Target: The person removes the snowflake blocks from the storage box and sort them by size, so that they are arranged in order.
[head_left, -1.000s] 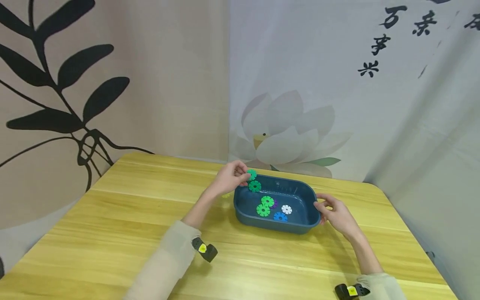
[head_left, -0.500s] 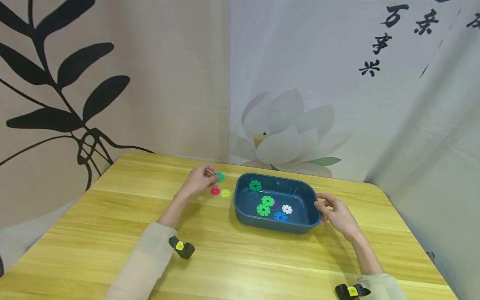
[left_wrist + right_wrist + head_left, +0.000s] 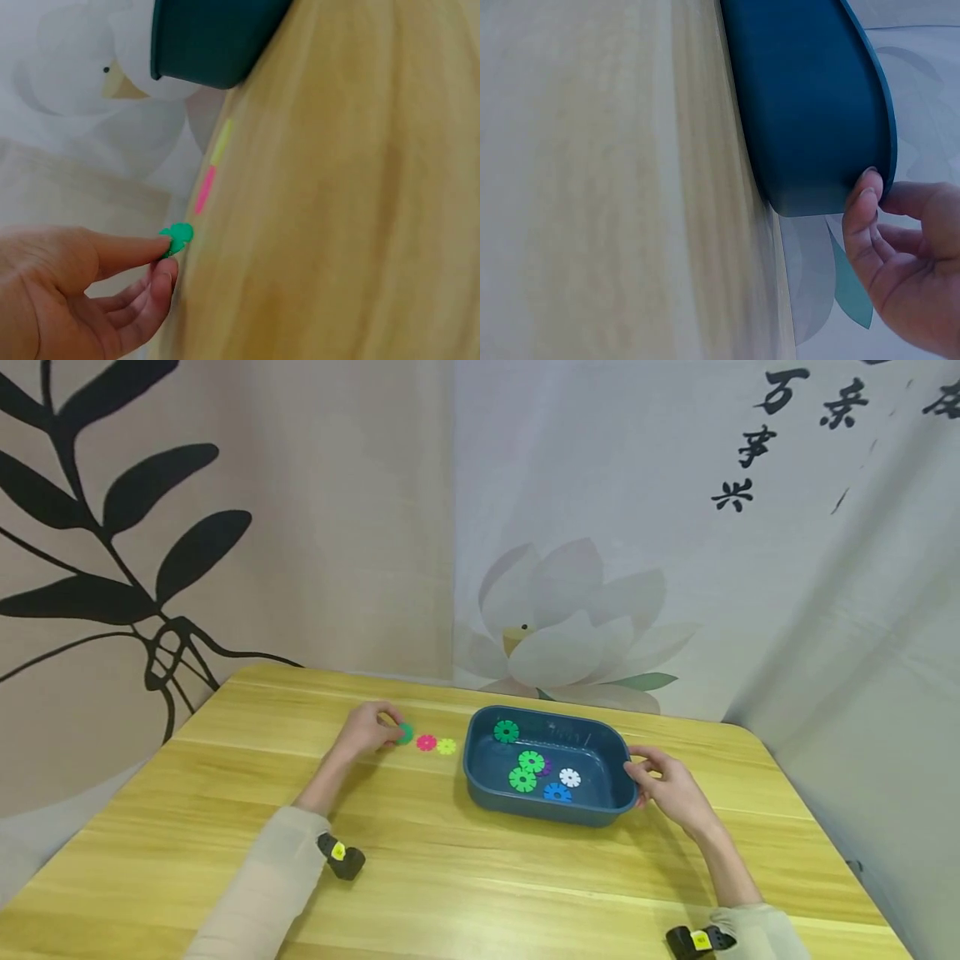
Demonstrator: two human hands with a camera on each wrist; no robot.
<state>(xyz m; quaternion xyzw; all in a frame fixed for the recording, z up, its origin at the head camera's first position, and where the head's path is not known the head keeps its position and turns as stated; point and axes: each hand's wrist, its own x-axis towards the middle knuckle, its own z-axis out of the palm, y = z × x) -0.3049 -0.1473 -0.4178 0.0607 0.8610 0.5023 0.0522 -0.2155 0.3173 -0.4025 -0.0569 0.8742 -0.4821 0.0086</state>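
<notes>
Teal-green notched plastic disc [image 3: 407,734] pinched in my left grip [image 3: 367,727], just over or on wooden surface [image 3: 450,885], cannot tell which. Pink notched disc [image 3: 426,742], then yellow notched disc [image 3: 446,746], lie beside it. Left in dark-blue oblong plastic basin [image 3: 543,811]: dark green disc [image 3: 506,732], two light green discs [image 3: 522,779], purple disc [image 3: 547,768], white disc [image 3: 570,777], blue disc [image 3: 557,792]. My right grip [image 3: 672,789] pinches basin rim. Judge work early: most discs inside.

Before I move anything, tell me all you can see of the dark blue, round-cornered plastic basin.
The dark blue, round-cornered basin looks like plastic, open-topped with a thin rim. It stands upright on the yellowish wooden table, its long side crosswise. Inside are three green notched discs, one purple disc, one white and one blue. The right hand pinches its right end.
</notes>
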